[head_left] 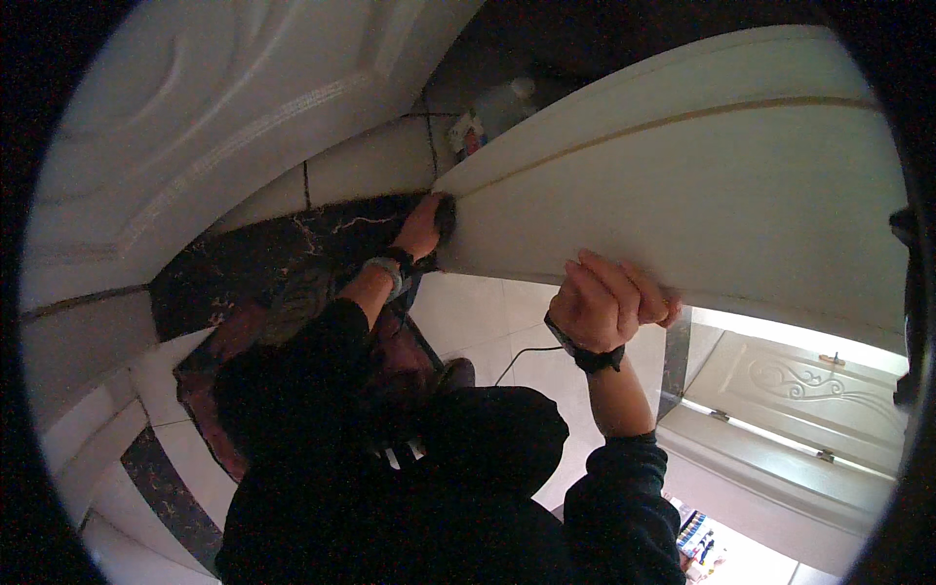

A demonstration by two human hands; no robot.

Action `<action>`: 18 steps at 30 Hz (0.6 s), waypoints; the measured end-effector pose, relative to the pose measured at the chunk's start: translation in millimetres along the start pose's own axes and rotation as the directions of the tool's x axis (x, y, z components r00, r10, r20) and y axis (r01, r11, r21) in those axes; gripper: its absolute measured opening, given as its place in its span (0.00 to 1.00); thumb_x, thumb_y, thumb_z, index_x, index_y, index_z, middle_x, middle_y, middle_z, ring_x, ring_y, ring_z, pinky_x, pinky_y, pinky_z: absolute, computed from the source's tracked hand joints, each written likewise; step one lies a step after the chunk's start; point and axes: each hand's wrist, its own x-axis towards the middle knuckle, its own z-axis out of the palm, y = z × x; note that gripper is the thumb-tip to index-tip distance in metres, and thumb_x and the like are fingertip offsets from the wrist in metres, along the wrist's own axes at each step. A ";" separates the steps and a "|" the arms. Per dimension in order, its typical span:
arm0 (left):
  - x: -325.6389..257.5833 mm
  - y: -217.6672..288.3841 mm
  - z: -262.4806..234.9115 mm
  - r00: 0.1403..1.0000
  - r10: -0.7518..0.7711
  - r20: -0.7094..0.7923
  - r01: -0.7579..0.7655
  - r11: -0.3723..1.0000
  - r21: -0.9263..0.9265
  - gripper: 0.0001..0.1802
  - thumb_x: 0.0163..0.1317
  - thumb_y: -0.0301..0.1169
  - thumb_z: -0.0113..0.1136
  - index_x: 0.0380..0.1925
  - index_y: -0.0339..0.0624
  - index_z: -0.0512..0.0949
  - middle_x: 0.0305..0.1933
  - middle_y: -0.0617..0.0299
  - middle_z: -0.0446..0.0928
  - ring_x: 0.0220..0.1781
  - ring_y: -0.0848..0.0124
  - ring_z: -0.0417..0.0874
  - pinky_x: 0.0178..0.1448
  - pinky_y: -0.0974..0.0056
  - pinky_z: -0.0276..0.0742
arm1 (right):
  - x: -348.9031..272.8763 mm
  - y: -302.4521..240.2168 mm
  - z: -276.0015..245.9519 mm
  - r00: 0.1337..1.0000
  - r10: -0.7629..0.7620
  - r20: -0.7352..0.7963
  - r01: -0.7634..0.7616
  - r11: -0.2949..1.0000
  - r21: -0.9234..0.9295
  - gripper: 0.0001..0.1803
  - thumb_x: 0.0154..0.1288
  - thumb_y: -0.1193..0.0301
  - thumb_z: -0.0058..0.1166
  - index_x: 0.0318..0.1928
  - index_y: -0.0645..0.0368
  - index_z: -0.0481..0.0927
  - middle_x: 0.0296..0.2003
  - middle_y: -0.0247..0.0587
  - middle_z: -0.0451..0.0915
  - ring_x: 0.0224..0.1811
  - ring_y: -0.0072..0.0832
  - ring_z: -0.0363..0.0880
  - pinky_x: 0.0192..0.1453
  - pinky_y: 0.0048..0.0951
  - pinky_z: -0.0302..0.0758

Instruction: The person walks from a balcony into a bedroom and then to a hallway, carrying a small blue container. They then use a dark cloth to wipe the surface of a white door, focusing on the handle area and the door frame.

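Note:
A long white panel (682,210) with a tan strip along it stretches across the upper right. My right hand (609,297) is closed at its near edge, fingers bent against the edge and thumb side toward the right. At the panel's left end, my left hand (421,232) is closed around a small dark object (446,219) that touches the panel's corner. What this object is I cannot make out, as fingers and shadow hide it. A dark watch strap (585,353) circles my right wrist, and a pale band (383,277) sits on the left one.
A white door with raised moulding (224,127) fills the upper left. Behind the panel stands a clear plastic bottle (502,105). Dark marbled tile (283,244) borders the floor. A thin black cable (517,359) lies on pale tiles. Another carved white door (809,380) appears at right.

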 end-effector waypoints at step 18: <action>-53.7 53.8 48.7 0.997 -0.017 -0.078 0.032 0.979 0.201 0.25 0.52 0.19 0.51 0.52 0.31 0.62 0.50 0.35 0.65 0.52 0.40 0.68 0.54 0.47 0.68 | -7.7 5.8 4.5 1.000 0.027 -0.014 -0.028 1.000 -0.006 0.04 0.55 0.65 0.55 0.27 0.36 0.82 0.32 0.16 0.82 0.45 0.22 0.71 0.60 0.41 0.49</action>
